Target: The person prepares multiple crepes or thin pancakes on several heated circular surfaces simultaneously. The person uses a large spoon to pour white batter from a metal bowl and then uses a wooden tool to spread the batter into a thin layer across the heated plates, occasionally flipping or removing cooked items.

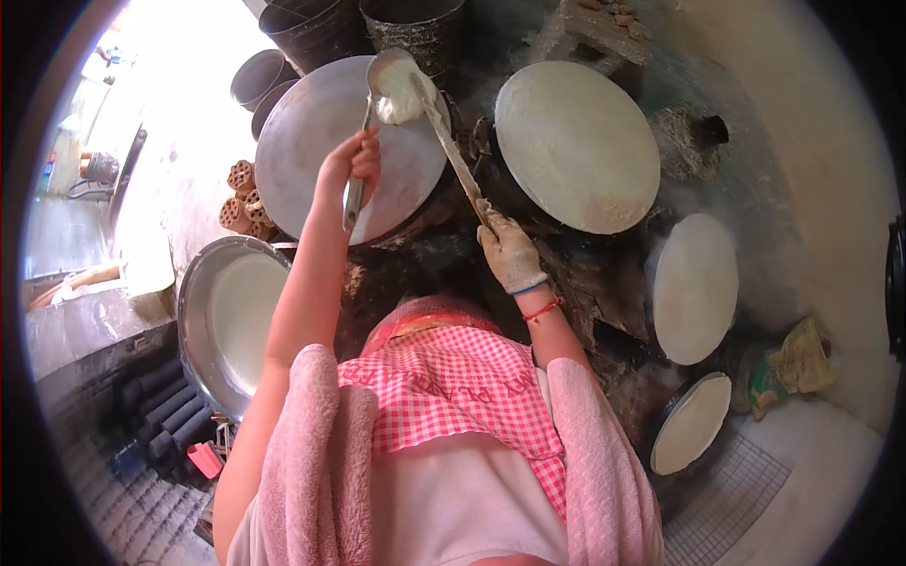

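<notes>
My bare left hand [353, 162] grips the handle of a metal ladle [376, 68], its bowl above the far side of a round griddle [307, 141]. Thick white batter [401, 92] lies at the ladle's bowl. A long, flat wooden stick [457, 160] is closed in my right hand [511, 252], which wears a pale work glove. The stick's far end reaches the batter beside the ladle. To the right sits another griddle with a pale, round layer [576, 146] spread over it. Left of my left forearm stands a large metal basin [192, 300] with white liquid batter.
Two smaller pans with pale round layers [696, 288] [692, 424] sit along the right. Dark buckets [412, 21] stand behind the griddles. Perforated bricks [243, 176] lie left of the near griddle. Dark cylindrical briquettes [170, 406] and a pink cup [204, 460] are at lower left.
</notes>
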`<state>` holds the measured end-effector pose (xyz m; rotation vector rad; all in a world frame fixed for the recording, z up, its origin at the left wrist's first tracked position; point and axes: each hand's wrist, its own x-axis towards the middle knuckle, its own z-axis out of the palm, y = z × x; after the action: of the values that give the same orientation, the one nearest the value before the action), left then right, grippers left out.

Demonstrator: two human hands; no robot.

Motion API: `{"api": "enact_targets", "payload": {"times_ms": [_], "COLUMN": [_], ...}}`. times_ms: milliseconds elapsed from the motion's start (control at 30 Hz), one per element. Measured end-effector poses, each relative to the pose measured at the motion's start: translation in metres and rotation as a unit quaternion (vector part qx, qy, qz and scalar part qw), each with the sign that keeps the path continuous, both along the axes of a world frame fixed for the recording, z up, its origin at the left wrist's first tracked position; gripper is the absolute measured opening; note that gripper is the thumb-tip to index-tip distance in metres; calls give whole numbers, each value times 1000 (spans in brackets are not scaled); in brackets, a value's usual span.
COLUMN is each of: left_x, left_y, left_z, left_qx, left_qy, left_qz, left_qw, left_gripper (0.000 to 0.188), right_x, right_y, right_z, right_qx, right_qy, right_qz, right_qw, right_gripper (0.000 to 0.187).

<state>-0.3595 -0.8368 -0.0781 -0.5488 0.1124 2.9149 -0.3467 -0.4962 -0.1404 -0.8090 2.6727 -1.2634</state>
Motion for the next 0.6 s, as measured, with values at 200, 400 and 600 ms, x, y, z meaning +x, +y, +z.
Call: {"api": "enact_targets", "payload": {"times_ms": [200,400,600], "left_x": [-31,125,419], "left_y": [-42,-68,-78], "left_z": [-18,9,-28], "left_qx": [-263,-428,-454], "left_qy": [-14,-206,-94], "left_qz": [320,324,320], "left_qw": [910,818,826], "left_gripper": [3,26,43], "right_x": [-24,-56,-10], "right_y": [-73,-100,-94], "right_z": [24,26,5], "right_qx": [145,38,21], "right_qy": [-80,-73,-43], "right_qz": [-3,4,-52], "right_qw": [986,997,997], "right_gripper": [49,39,38]}}
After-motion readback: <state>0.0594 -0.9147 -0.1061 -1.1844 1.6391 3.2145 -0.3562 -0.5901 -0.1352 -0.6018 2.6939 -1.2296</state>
